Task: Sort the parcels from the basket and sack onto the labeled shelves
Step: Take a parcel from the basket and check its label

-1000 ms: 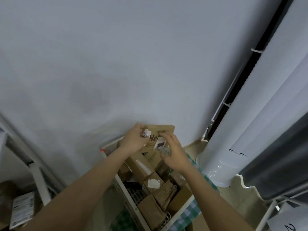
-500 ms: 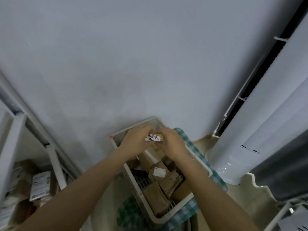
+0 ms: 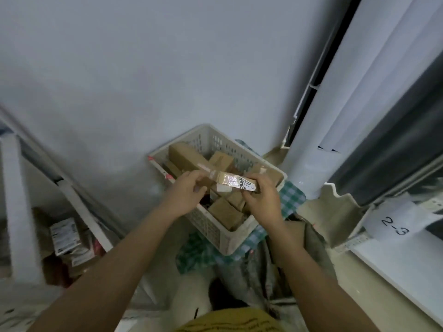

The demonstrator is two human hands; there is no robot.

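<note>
A person holds a narrow taped parcel crosswise above a white plastic basket, one end in each hand. The left hand has its fingers curled round the parcel's 9 o'clock end, thumb on the near side. The right hand clamps the 3 o'clock end, fingers wrapped over the top edge and thumb beneath, just beside a white label with dark handwriting. Between the two hands the parcel's glossy taped middle is bare.

Below it the basket is packed with brown cardboard parcels, some lying flat and some tilted. The basket sits on a green checked cloth. At 3 o'clock from the basket a white shelf edge carries a paper tag reading 2-3. At 9 o'clock a white shelf frame holds more labelled parcels, blurred. A white curtain hangs at 1 o'clock.
</note>
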